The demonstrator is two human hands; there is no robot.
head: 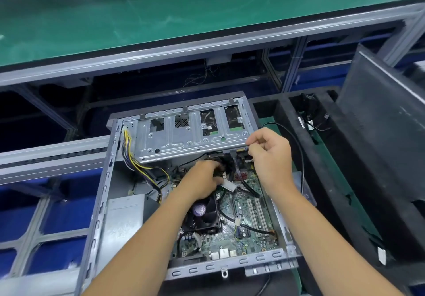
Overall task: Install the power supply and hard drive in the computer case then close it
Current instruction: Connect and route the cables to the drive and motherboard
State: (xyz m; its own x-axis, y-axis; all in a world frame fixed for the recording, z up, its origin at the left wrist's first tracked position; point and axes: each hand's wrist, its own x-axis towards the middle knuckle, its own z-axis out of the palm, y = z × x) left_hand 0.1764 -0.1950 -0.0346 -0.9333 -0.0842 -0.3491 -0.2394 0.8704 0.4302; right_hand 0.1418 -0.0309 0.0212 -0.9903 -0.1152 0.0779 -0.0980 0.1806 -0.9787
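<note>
Nearest: two bare forearms reaching into open grey metal computer case (104,194), lying flat. Left hand (202,178) curled round black cables with white plastic connector (229,185) above green motherboard (250,222). Right hand (268,151) clenched, pinching edge of tilted silver drive cage (184,139). Silver boxy power supply (125,219) seated at left. Black side panel (379,116) leaning at right.
</note>
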